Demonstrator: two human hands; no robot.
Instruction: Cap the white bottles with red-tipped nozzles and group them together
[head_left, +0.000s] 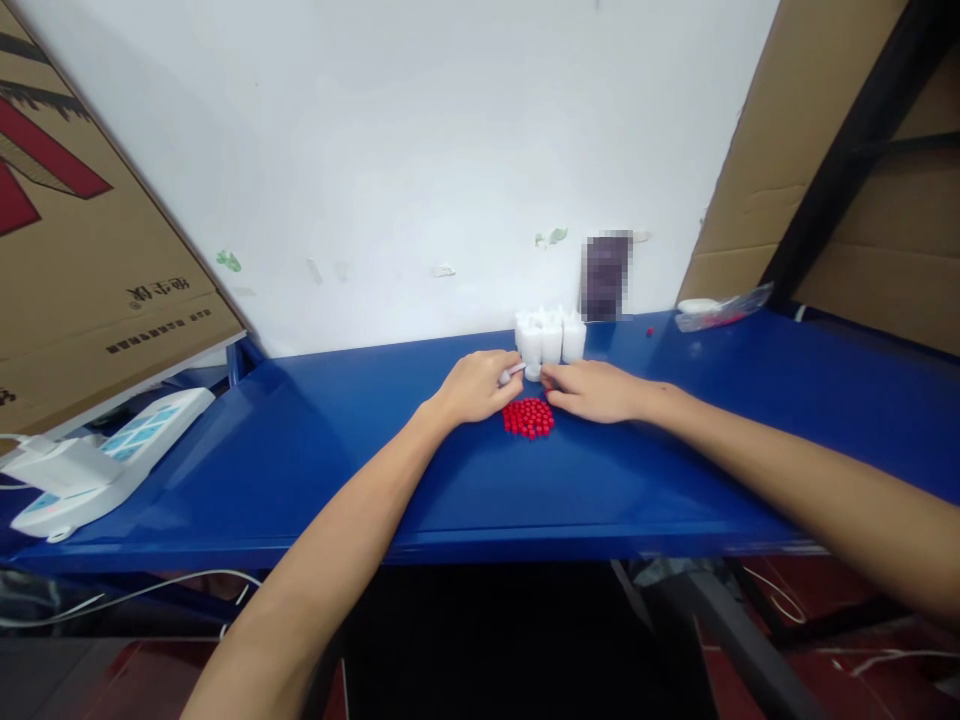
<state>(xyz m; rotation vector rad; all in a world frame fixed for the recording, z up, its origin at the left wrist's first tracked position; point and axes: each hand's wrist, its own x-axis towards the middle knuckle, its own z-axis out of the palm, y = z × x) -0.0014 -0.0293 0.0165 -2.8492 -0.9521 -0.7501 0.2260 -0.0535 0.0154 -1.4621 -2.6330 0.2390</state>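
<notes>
Blue table [337,440]: the work sits well in from its near edge, a good place, as small things should not roll off here.
Red bits [529,418]: they lie in 1 close heap just in front of the 2 hands. Best to lift 1 at a time and not bump the rest.
Right hand [596,390]: thumb and fingers are bent close together; I cannot tell if they hold a thing. A soft fingertip touch seems best.
Left hand [478,387]: thumb and fingers close on 1 small white piece [511,374], with its tip poking out. A light, steady pinch should stop it slipping.
Round white piece [533,372]: between the 2 hands; too small to tell if they touch it.
White bottles [551,340]: bunched just behind the hands. Slow knuckles should save them from tipping.
</notes>
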